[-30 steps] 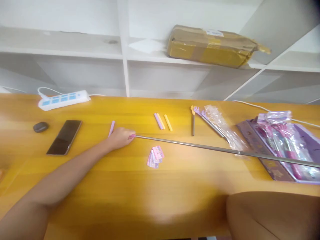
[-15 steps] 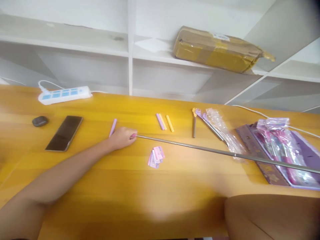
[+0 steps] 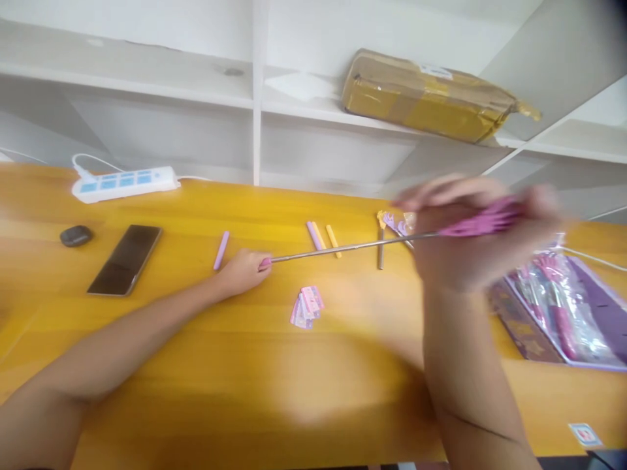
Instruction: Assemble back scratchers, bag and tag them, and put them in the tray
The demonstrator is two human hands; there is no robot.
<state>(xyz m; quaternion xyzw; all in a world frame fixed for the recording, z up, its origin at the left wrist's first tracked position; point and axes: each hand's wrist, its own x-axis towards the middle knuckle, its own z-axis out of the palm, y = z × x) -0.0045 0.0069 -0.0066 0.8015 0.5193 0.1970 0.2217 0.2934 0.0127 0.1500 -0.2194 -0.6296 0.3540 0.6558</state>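
Observation:
A telescopic back scratcher (image 3: 353,247) with a thin metal rod stretches between my two hands above the table. My left hand (image 3: 243,273) is closed round its pink handle, of which only the end shows. My right hand (image 3: 460,241) is smeared by motion; its fingers curl about the pink claw head (image 3: 482,220), which lies against the palm. Just left of my left hand lies a purple tube (image 3: 221,250). Beyond the rod are more purple and yellow tubes (image 3: 314,237), and small pink cards (image 3: 307,307) lie fanned out nearer me.
A phone (image 3: 125,260), a black case (image 3: 76,235) and a power strip (image 3: 126,185) are at left. Smaller scratchers (image 3: 381,241) lie at the back, partly behind my right hand. At right is a purple box (image 3: 600,287) of wrapped scratchers. A taped parcel (image 3: 426,98) rests on the shelf.
My right hand has come into view from the right with the scratcher's claw head. The rod, which ran past the right edge, now spans a shorter stretch. My left hand has barely moved.

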